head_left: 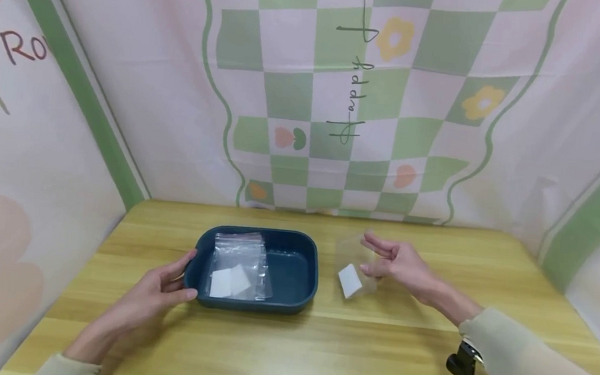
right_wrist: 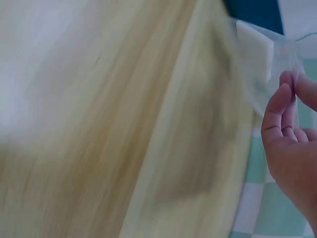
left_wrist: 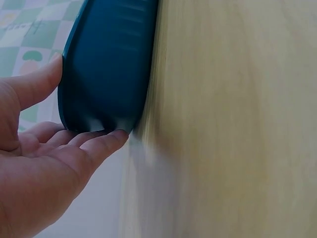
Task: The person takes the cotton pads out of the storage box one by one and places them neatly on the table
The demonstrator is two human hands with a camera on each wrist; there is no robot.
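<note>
My left hand [head_left: 158, 287] holds the left end of a dark blue plastic box [head_left: 289, 310]. In the left wrist view the thumb [left_wrist: 43, 82] meets the box's rim, and the other fingers bend against its end wall. Inside the box's left half lie clear zip bags [head_left: 241, 252] with white square pieces [head_left: 221, 283] showing through. To the right of the box, my right hand [head_left: 405, 269] pinches another clear bag [right_wrist: 285, 54] by its edge between thumb and fingers. A white square piece [head_left: 349, 280] sits low in that bag, which hangs close over the table.
The box stands on a wood-grain table [head_left: 285, 359]. Behind the table hangs a green-and-white checked cloth [head_left: 334, 104], with printed fabric walls at both sides. A black device [head_left: 462, 362] is strapped at the right wrist beside the sleeve [head_left: 531, 357].
</note>
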